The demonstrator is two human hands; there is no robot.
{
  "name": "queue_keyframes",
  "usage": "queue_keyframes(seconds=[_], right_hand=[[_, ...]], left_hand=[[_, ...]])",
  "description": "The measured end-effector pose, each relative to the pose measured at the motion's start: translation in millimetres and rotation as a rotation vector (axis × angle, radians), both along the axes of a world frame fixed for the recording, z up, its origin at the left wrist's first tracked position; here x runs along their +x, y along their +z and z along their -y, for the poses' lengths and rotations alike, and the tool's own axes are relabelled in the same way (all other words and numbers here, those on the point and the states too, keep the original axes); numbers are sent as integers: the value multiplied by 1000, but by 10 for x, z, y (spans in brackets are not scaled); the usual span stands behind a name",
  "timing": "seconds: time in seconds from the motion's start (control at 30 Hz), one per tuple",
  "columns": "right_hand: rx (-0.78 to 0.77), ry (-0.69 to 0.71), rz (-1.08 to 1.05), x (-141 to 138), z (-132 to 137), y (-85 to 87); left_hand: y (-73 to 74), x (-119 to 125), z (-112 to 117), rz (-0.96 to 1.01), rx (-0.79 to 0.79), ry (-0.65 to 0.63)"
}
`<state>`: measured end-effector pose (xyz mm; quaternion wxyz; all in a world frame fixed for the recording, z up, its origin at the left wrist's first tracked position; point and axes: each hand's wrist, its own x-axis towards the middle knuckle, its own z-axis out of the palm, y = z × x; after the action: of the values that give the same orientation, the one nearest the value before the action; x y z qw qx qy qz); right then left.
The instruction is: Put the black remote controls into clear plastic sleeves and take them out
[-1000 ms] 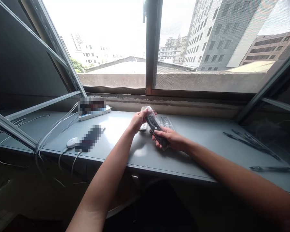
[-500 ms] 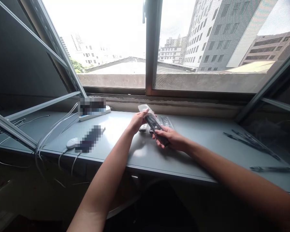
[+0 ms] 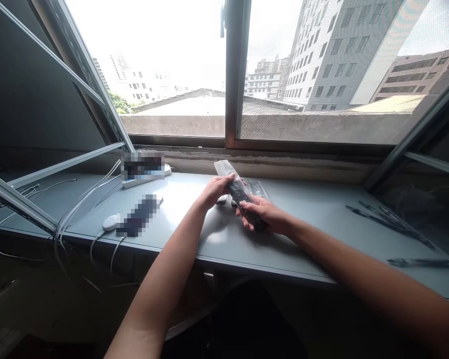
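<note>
A dark remote control [image 3: 239, 191] in a clear plastic bag slants between my two hands above the desk. My left hand [image 3: 219, 189] pinches the bag near its upper end, the thumb on top; a loose flap of the bag [image 3: 223, 168] sticks out beyond it. Lower down, my right hand [image 3: 260, 212] is wrapped round the remote's other end, thumb across its face. Behind my hands lie more dark, flat items in clear wrapping [image 3: 258, 188], partly hidden, with a small pale item [image 3: 221, 199] beside them.
On the grey desk [image 3: 314, 209], a power strip [image 3: 146, 177], a blurred-out phone-like object [image 3: 138, 217] and a round white charger [image 3: 110, 222] with cables lie left. Several pens [image 3: 389, 219] lie right. Metal frames [image 3: 108, 112] flank the desk; a window rises behind.
The remote has slid slightly down and right within my grip, and more of the bag's loose end shows above my left hand. My left hand has shifted a little to the right.
</note>
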<state>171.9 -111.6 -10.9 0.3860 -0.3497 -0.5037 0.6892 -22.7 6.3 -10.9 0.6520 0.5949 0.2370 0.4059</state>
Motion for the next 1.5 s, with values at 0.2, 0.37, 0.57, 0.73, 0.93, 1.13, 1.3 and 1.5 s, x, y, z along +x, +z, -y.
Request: queue_keyframes(seconds=[0.2, 0.37, 0.57, 0.73, 0.93, 1.13, 1.3, 1.5], right_hand=[[29, -43, -13, 20, -27, -23], [33, -53, 2, 23, -33, -15], [53, -54, 9, 33, -49, -35], [60, -34, 47, 47, -59, -32], [37, -27, 75, 104, -85, -18], [144, -305, -81, 272, -194, 63], [102, -420, -89, 322, -190, 158], [74, -65, 74, 257, -93, 133]], left_hand=[[-25, 35, 18, -42, -86, -37], [14, 30, 43, -10, -19, -42], [-11, 13, 44, -84, -43, -65], [30, 22, 18, 93, -21, 43], [42, -122, -189, 437, -231, 505], [16, -231, -265, 437, -338, 670], [35, -84, -144, 300, -289, 370], [47, -8, -22, 214, -209, 64]])
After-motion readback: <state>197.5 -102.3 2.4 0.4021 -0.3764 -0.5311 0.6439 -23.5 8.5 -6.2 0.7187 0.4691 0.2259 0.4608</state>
